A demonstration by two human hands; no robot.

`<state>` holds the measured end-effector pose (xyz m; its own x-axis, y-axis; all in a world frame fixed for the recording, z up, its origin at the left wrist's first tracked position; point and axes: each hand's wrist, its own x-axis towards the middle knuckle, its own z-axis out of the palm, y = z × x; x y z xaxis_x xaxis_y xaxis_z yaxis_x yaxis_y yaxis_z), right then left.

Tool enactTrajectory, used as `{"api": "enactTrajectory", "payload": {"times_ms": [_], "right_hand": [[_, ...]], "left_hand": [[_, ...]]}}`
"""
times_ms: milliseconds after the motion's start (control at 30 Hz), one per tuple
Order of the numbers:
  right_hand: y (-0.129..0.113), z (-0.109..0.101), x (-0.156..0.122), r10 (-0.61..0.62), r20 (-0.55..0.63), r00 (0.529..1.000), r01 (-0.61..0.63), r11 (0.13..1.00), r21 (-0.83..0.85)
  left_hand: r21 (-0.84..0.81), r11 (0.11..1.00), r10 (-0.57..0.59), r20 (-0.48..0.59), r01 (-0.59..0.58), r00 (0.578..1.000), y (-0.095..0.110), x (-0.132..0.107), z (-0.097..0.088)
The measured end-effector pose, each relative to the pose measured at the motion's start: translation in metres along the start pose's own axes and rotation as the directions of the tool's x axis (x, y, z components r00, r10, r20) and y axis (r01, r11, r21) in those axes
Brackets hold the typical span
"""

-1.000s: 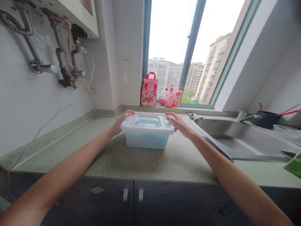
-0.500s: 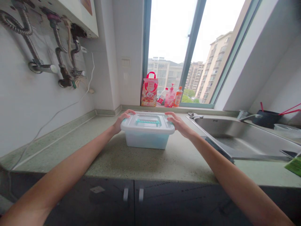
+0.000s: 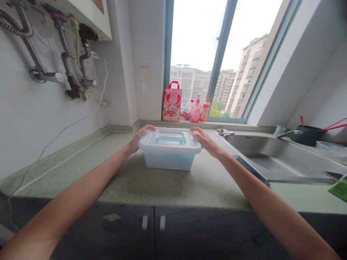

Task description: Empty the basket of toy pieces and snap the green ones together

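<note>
A pale, see-through plastic storage box (image 3: 168,159) stands on the speckled green-grey counter (image 3: 162,187). Its white lid (image 3: 151,139) is on, with a turquoise handle (image 3: 170,139) folded flat in the middle. My left hand (image 3: 139,138) grips the lid's left end, over a turquoise side clip. At the right end, my right hand (image 3: 206,140) holds the lid the same way, fingers curled over the rim. Something bluish shows dimly through the box wall. The far side of the box and some of my fingertips are hidden.
A steel sink (image 3: 271,155) with a tap (image 3: 287,132) lies to the right. On the windowsill stand a pink bag (image 3: 172,104), a pump bottle (image 3: 195,111) and an orange bottle (image 3: 205,110). A white cable (image 3: 65,128) hangs at left, near metal pipes (image 3: 65,54).
Both hands stay on the box, which keeps its place on the counter. Only a very slight shift of the camera view shows.
</note>
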<state>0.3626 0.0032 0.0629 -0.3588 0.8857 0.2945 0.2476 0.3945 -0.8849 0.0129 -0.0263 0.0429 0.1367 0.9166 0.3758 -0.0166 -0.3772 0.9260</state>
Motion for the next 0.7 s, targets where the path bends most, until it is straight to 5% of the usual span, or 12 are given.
{"api": "enactTrajectory", "payload": {"times_ms": [700], "right_hand": [[-0.0005,-0.0013,-0.0003,0.004,0.001,1.000,-0.004,1.000,-0.019]], "left_hand": [[-0.009,1.000,-0.009,0.021,0.009,1.000,-0.0012,-0.0005,-0.0028]]}}
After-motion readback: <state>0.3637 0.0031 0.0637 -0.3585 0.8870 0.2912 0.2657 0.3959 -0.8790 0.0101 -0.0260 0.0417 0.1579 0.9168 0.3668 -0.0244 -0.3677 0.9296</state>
